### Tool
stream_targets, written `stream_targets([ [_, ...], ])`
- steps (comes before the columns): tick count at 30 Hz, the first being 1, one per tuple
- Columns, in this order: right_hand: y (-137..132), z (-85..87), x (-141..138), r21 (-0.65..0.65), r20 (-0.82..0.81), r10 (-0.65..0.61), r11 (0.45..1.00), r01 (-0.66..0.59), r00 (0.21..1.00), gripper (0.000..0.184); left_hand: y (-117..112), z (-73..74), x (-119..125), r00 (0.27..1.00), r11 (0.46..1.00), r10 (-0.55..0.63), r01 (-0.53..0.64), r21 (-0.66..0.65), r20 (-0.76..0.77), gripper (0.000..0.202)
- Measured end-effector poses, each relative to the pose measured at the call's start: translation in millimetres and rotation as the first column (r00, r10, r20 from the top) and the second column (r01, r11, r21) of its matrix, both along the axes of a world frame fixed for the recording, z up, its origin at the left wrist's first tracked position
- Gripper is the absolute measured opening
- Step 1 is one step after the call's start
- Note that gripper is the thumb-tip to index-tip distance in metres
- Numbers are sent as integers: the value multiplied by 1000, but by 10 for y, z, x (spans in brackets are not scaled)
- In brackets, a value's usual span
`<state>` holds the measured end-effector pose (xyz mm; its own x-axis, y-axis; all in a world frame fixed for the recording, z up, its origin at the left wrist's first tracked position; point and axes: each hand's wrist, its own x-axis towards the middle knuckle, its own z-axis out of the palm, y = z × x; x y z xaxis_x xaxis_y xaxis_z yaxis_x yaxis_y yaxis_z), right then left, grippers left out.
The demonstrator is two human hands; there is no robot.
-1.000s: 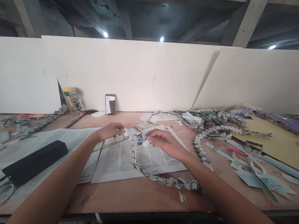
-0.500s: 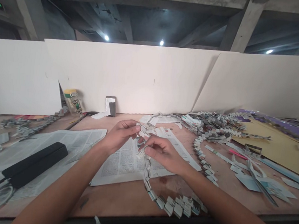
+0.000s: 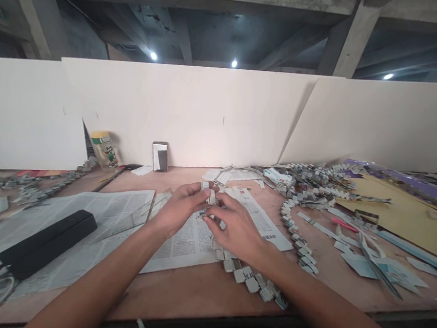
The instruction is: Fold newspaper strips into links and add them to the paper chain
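Observation:
My left hand (image 3: 184,202) pinches the end of a folded newspaper chain (image 3: 246,278) between thumb and fingers. Close beside it, my right hand (image 3: 234,226) has its fingers bent around the same chain just below that end. The small folded paper links (image 3: 212,198) show between the two hands. From under my right hand the chain runs down toward the table's front edge and passes near my right forearm. Beneath the hands lies a printed newspaper sheet (image 3: 179,253). My palms hide part of the chain.
A black power box (image 3: 48,243) with cables lies on newspaper at left. A phone (image 3: 160,156) leans on the white board (image 3: 192,115). Behind on the right is a heap of paper chains (image 3: 309,185). Scissors (image 3: 378,269) and paper strips lie at right. A yellow-capped container (image 3: 104,149) stands at back left.
My hands have come closer together around the chain's end. The hanging chain's lower loop has been drawn up and lies farther from the table's front edge.

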<state>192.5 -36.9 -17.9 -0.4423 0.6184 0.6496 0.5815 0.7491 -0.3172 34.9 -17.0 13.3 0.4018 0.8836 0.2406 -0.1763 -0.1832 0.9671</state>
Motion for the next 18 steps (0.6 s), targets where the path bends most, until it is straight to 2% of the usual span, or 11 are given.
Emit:
stream_targets([
  [4,-46,82,34,-63,-156,110,991,-121,982,12,95,-11,-40,989,996,94,-92,-22,118,20],
  [6,-50,133,78,-73,-277,132,985,-158,952,10,132,3,-73,970,994,86,-67,-91,226,17],
  [9,-16,175,144,-187,-438,82,966,-180,895,12,142,43,-148,933,963,-49,138,-230,355,10],
  [11,16,181,170,-291,-508,50,930,-226,860,14,124,72,-214,899,900,-167,307,-310,405,7],
  [13,37,182,178,-360,-567,44,885,-295,823,16,101,94,-276,846,839,-269,440,-320,460,6],
  [15,39,186,170,-410,-619,46,832,-373,784,18,78,106,-306,816,815,-330,500,-293,475,8],
  [18,30,191,155,-453,-669,66,753,-477,740,21,47,108,-261,844,824,-356,486,-290,402,12],
])
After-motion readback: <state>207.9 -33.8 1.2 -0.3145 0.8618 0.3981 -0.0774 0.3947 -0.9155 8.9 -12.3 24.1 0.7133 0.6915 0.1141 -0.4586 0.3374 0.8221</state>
